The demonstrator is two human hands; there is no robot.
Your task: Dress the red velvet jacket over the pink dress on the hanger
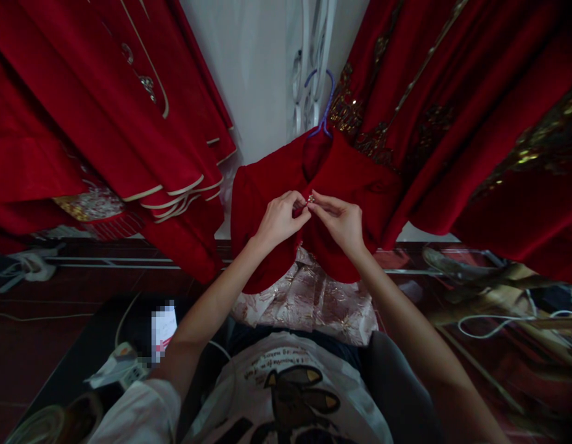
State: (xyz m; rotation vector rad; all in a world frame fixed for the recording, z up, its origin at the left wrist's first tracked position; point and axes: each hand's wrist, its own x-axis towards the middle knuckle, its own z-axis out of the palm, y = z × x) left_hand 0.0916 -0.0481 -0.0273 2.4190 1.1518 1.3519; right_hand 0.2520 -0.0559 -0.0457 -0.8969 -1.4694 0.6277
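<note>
A red velvet jacket (360,185) hangs on a purple hanger (323,105) in front of me, over a pale gold-patterned skirt (314,302). My left hand (279,219) and my right hand (341,222) meet at the jacket's front opening. Both pinch the cloth edges around a small shiny fastener (310,198) between the fingertips. Fingers of both hands are closed on it.
More red garments with gold trim hang at the left (105,111) and with gold embroidery at the right (475,123). A white wall (249,74) stands behind. Below left lie a power strip (124,367) and cables on a dark surface. The floor is dark red.
</note>
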